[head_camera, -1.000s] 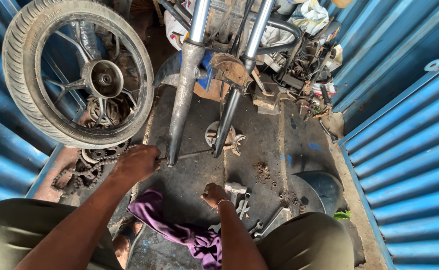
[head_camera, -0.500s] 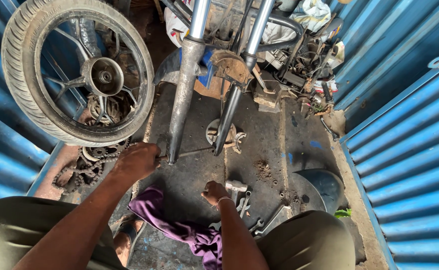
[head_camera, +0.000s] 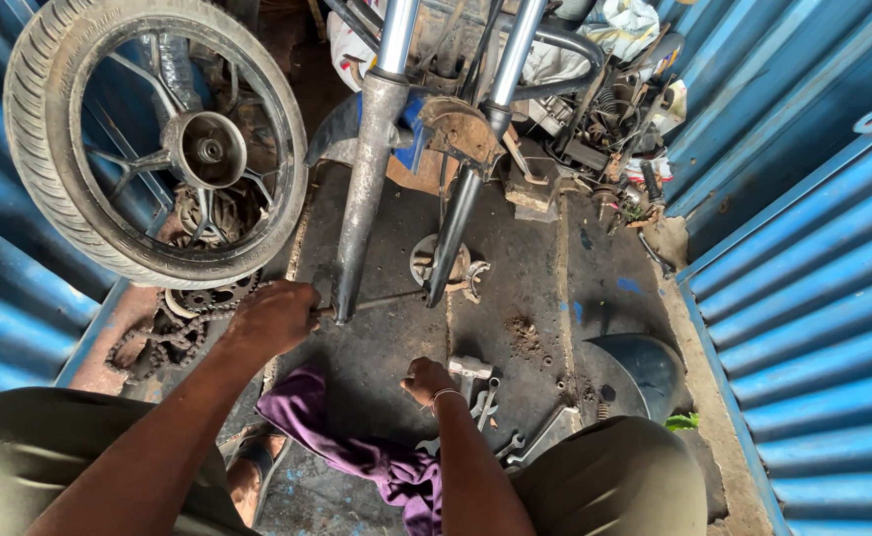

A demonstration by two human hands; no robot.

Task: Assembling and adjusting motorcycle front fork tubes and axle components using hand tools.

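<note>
From the head camera we look straight down at a grimy workshop floor (head_camera: 396, 347) between blue corrugated walls (head_camera: 813, 298). Two motorcycle fork legs (head_camera: 361, 189) come down from the top of the view. A thin axle rod (head_camera: 376, 302) lies across their lower ends, its long axis running left to right. Our left hand (head_camera: 275, 316) is clenched around the rod's left end, just left of the nearer fork leg, so the rod stretches away to the right of that grip. Our right hand (head_camera: 426, 381) rests lower down on the floor, curled near a small hammer (head_camera: 468, 367); we cannot tell whether it grasps anything. The left hand is the one on the rod; the right is near but apart from it. A purple rag (head_camera: 356, 447) lies between the arms, spanners (head_camera: 500, 437) beside the hammer, and a removed wheel (head_camera: 153, 139) leans at upper left above a chain and sprocket (head_camera: 173, 318). Compared with half a second ago, the hands sit in nearly the same places.
</note>
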